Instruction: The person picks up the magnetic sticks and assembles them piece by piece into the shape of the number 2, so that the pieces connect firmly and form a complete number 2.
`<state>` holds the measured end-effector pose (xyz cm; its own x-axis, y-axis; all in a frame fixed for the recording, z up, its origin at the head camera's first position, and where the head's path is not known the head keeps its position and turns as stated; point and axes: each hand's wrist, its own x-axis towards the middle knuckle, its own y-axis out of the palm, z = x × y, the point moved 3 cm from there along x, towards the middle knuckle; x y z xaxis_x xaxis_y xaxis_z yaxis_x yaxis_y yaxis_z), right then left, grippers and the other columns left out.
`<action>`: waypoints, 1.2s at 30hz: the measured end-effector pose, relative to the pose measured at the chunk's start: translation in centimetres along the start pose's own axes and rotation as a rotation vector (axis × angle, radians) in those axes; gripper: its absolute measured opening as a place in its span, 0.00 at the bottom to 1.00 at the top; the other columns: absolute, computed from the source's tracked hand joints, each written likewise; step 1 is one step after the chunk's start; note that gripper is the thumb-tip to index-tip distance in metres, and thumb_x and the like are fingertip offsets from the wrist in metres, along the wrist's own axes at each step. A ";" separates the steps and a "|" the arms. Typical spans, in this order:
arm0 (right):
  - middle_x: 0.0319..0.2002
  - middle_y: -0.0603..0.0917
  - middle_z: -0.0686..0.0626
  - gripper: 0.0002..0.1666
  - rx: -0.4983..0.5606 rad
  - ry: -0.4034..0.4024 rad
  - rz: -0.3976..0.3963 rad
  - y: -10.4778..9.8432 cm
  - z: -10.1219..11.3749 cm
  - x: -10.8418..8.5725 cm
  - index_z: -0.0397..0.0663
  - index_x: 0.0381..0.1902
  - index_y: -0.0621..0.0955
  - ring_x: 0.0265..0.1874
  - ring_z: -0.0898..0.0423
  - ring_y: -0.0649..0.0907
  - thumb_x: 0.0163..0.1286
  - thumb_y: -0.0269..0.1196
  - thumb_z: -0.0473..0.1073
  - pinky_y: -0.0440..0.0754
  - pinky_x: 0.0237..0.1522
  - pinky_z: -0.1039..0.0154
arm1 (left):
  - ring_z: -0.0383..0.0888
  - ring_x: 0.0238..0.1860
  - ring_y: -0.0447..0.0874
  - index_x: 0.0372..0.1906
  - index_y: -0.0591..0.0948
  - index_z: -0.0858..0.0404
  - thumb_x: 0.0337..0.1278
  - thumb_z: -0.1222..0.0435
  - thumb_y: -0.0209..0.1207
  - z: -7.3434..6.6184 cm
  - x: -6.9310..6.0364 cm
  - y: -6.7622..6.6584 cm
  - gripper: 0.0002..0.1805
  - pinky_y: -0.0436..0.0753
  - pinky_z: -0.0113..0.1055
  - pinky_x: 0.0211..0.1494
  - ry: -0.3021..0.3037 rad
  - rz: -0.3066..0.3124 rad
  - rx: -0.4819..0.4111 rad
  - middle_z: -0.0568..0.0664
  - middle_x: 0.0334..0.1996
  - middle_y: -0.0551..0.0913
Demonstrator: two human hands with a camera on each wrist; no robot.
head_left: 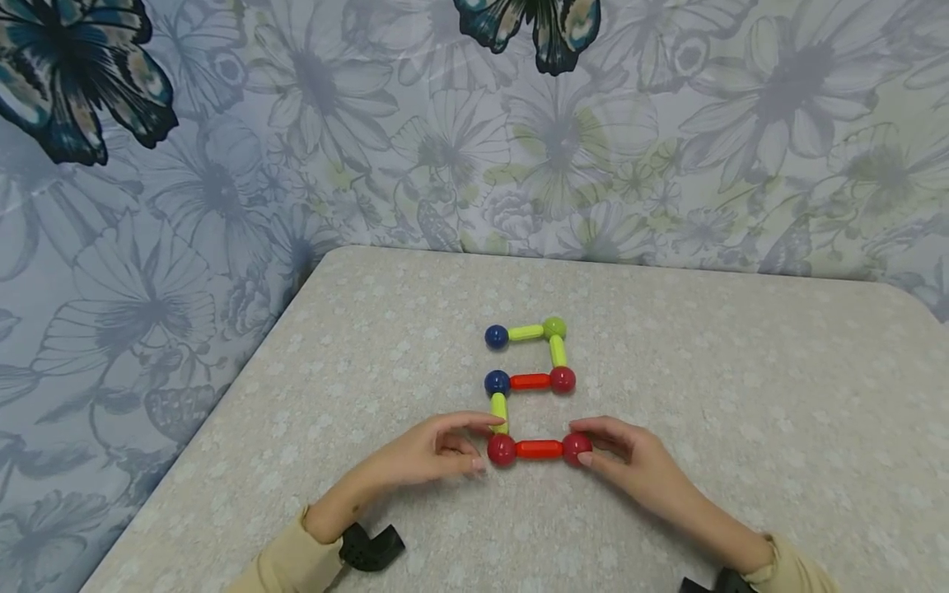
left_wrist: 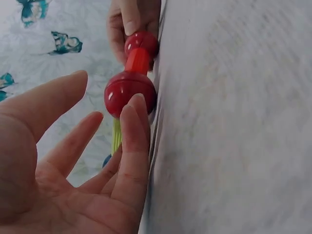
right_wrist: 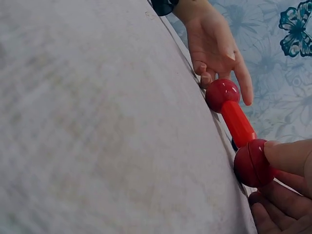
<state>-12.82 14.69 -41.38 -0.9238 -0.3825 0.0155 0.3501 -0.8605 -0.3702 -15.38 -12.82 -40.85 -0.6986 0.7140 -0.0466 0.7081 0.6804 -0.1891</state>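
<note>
A chain of coloured balls and short rods lies on the table in a stepped, S-like shape turned about. My right hand (head_left: 630, 461) pinches the red ball (head_left: 577, 450) at its near right end, thumb on the near side. A red rod (head_left: 539, 449) joins that ball to another red ball (head_left: 501, 450) at the near left corner. Beside this one is my left hand (head_left: 433, 449), its fingers loosely bent and spread; in the left wrist view its fingertips (left_wrist: 134, 129) overlap the ball, and whether they touch it I cannot tell. A yellow-green rod (head_left: 500, 412) rises from that corner.
Farther back the chain runs through a blue ball (head_left: 497, 382), a red rod (head_left: 530, 381), a red ball (head_left: 563, 380), a green ball (head_left: 554, 328) and a blue end ball (head_left: 497, 337). Behind the patterned tabletop (head_left: 741, 371) stands a flowered wall (head_left: 445, 148) with butterfly decorations.
</note>
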 end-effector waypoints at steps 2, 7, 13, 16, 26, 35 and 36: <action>0.50 0.80 0.49 0.22 -0.037 -0.010 -0.008 0.0 0.0 0.2 0.43 0.54 0.78 0.52 0.53 0.77 0.62 0.66 0.41 0.74 0.51 0.60 | 0.49 0.39 0.80 0.64 0.70 0.64 0.61 0.70 0.58 -0.3 0.1 -1.0 0.25 0.79 0.35 0.39 -0.014 -0.079 0.045 0.59 0.53 0.74; 0.50 0.80 0.50 0.22 -0.041 -0.014 0.001 0.2 0.0 0.4 0.43 0.54 0.78 0.52 0.53 0.77 0.62 0.66 0.41 0.73 0.52 0.60 | 0.53 0.36 0.80 0.60 0.73 0.65 0.64 0.69 0.55 -1.3 2.1 -4.2 0.20 0.79 0.40 0.38 -0.073 -0.267 0.193 0.60 0.48 0.77; 0.51 0.80 0.50 0.22 -0.023 -0.018 0.009 0.4 -0.2 0.3 0.43 0.54 0.78 0.53 0.53 0.77 0.62 0.66 0.42 0.73 0.53 0.60 | 0.49 0.33 0.78 0.56 0.78 0.64 0.66 0.67 0.53 -0.9 6.3 -5.9 0.15 0.78 0.38 0.33 -0.158 -0.286 0.326 0.56 0.44 0.79; 0.50 0.80 0.50 0.22 -0.015 -0.027 0.015 0.7 -0.3 0.3 0.43 0.54 0.78 0.53 0.53 0.77 0.62 0.66 0.42 0.73 0.53 0.60 | 0.46 0.34 0.78 0.56 0.78 0.63 0.67 0.64 0.53 -0.6 7.3 -6.1 0.16 0.77 0.35 0.33 -0.217 -0.279 0.328 0.52 0.47 0.79; 0.49 0.81 0.51 0.21 -0.023 -0.033 0.000 0.5 -0.3 0.3 0.42 0.53 0.79 0.53 0.53 0.77 0.63 0.65 0.43 0.73 0.53 0.60 | 0.46 0.34 0.79 0.56 0.78 0.66 0.67 0.65 0.53 -0.5 8.4 -6.2 0.16 0.76 0.33 0.33 -0.222 -0.288 0.324 0.54 0.45 0.80; 0.49 0.81 0.51 0.21 -0.026 -0.043 -0.001 0.4 -0.5 0.4 0.42 0.53 0.79 0.53 0.53 0.77 0.62 0.66 0.43 0.72 0.53 0.61 | 0.45 0.33 0.79 0.54 0.79 0.63 0.66 0.65 0.54 0.1 8.2 -6.5 0.15 0.76 0.34 0.32 -0.215 -0.335 0.341 0.52 0.39 0.80; 0.49 0.81 0.51 0.21 -0.025 -0.044 -0.002 0.4 -0.5 0.4 0.42 0.53 0.79 0.52 0.53 0.77 0.62 0.66 0.43 0.72 0.53 0.61 | 0.45 0.32 0.79 0.53 0.78 0.62 0.65 0.65 0.54 0.1 8.2 -6.6 0.14 0.77 0.34 0.32 -0.218 -0.361 0.339 0.52 0.39 0.80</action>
<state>-13.11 14.35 -41.98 -0.9166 -0.3957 0.0573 0.3435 -0.8527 -0.3935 -25.75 -11.49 -40.07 -0.9222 0.3689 -0.1157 0.3708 0.7593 -0.5347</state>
